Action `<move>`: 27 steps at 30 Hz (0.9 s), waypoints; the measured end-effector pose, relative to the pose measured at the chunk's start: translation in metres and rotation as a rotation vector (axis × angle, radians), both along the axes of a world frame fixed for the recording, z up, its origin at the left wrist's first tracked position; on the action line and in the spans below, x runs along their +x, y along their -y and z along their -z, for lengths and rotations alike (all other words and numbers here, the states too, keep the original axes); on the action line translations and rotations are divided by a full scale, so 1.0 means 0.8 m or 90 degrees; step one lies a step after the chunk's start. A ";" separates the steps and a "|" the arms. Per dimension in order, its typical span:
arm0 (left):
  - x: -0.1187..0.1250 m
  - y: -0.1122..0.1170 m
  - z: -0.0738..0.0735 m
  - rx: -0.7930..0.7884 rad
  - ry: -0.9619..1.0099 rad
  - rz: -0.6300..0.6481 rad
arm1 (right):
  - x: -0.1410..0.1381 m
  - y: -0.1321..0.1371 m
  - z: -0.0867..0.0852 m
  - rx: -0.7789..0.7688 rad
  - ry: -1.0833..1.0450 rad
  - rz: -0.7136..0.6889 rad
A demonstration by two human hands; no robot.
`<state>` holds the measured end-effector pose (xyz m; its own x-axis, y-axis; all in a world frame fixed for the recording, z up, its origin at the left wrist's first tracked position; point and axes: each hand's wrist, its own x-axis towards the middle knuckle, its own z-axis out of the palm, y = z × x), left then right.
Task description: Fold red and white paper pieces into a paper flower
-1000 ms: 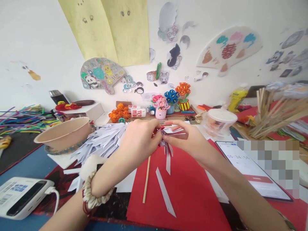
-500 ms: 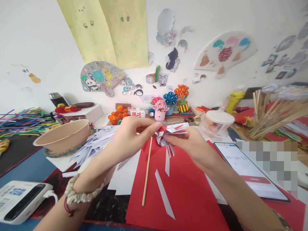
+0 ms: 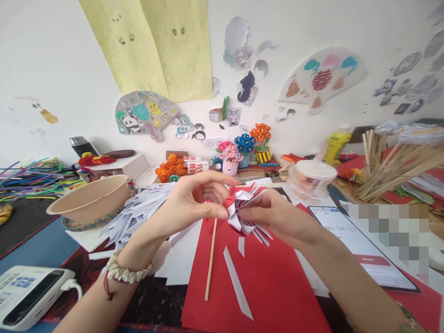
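A spiky folded paper flower (image 3: 239, 217), white with red folds, is held up over red paper. My right hand (image 3: 280, 217) pinches its right side between thumb and fingers. On the opposite side, my left hand (image 3: 194, 196) curls around the red folds, its thumb at the flower's edge and its index finger arched above. Part of the left fingers is hidden behind the paper. Below lie a thin wooden stick (image 3: 211, 263), a long white paper strip (image 3: 238, 283) and a short-looking white strip (image 3: 241, 247), partly covered by the flower.
Red sheets (image 3: 277, 286) lie over white paper in front of me. A pile of folded white strips (image 3: 138, 210) and a beige bowl (image 3: 92, 199) are left. A phone (image 3: 360, 245), a lidded cup (image 3: 314, 180) and a bundle of sticks (image 3: 391, 166) stand or lie right. A white device (image 3: 34, 296) sits front left.
The paper flower has been turned so its folded centre faces me more, and sits slightly lower. My left thumb and index finger have spread from their tight pinch at its top.
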<state>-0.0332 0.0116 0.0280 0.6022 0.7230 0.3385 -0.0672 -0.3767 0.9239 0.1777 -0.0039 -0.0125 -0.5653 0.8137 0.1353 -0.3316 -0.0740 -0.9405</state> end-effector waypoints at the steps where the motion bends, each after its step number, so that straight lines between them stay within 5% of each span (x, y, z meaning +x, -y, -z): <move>1: 0.000 0.001 0.000 0.002 -0.007 0.004 | 0.000 0.000 -0.001 0.000 0.001 -0.010; 27: 0.001 0.025 0.007 0.445 -0.047 -0.090 | 0.005 0.004 -0.005 0.003 0.007 -0.085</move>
